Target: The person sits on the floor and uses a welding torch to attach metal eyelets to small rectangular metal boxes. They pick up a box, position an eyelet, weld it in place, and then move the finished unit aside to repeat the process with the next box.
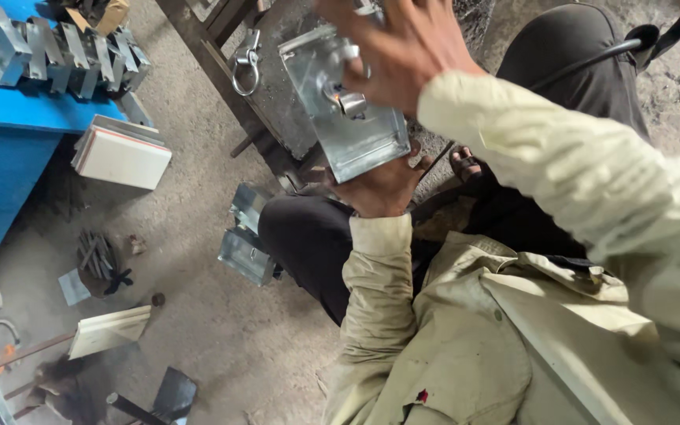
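A shiny grey metal box-shaped part [340, 102] with a small knob on its face is held up in front of me. My left hand [379, 185] supports it from underneath, palm against its lower edge. My right hand [395, 43] reaches over its top, fingers spread around the knob fitting. Both sleeves are cream coloured. My dark-trousered knees sit below the part.
Several similar metal pieces [57, 51] lie in a row on a blue surface [9, 118] at upper left. White boxes [120, 153] rest on the dusty floor. More metal parts [244, 236] lie by my knee. A dark metal frame [222, 71] with a ring stands behind.
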